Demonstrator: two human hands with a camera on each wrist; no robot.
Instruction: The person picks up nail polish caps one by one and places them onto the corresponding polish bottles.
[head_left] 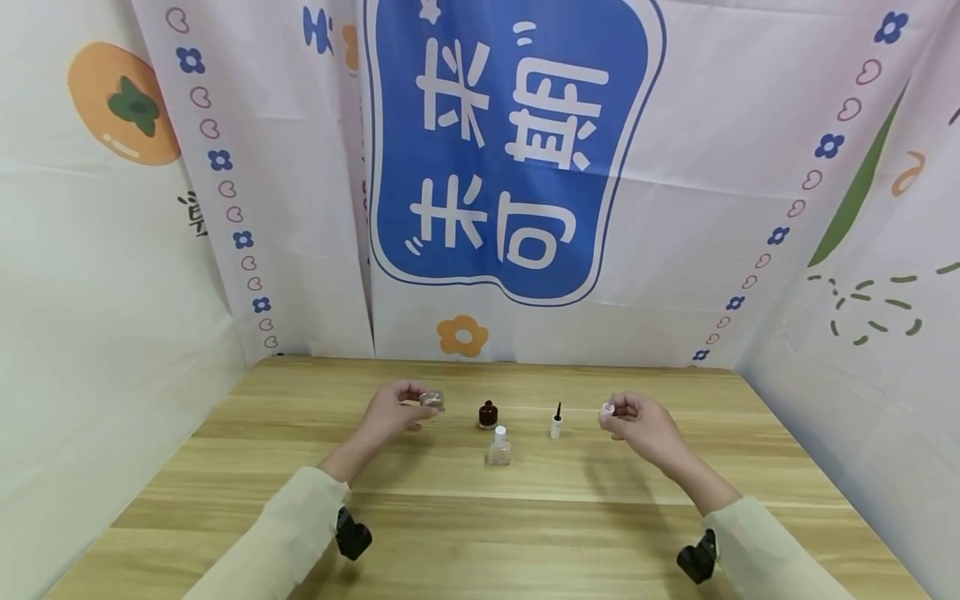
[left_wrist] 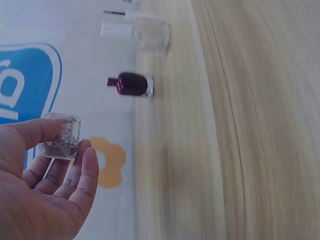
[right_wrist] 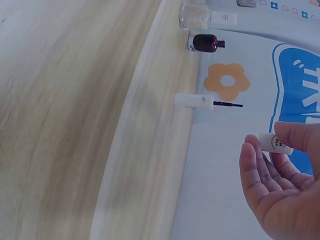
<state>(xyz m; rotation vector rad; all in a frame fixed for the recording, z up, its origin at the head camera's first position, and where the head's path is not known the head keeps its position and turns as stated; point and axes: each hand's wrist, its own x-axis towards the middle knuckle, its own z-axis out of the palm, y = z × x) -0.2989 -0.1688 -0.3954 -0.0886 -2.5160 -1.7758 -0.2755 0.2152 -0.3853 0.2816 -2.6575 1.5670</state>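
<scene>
Between thumb and fingers, my left hand [head_left: 392, 410] pinches a small glass nail polish bottle [left_wrist: 62, 137] with glitter in it, at the back left. My right hand [head_left: 637, 422] holds a white nail polish cap [right_wrist: 272, 143] with dark print, at the back right. Between the hands stands an uncapped dark red nail polish bottle [head_left: 487, 415], its neck bare. Nearer to me is a pale, clear nail polish bottle [head_left: 498, 453] with its white cap on. Closer to the right hand, another white cap [head_left: 556, 427] stands upside down, its dark brush pointing up.
All of this is on a wood-grain table [head_left: 480, 533]. Behind it hangs a printed white cloth [head_left: 322, 275] with a blue panel, and more cloth closes off the left and right sides. Small cameras [head_left: 352, 534] are worn at both wrists.
</scene>
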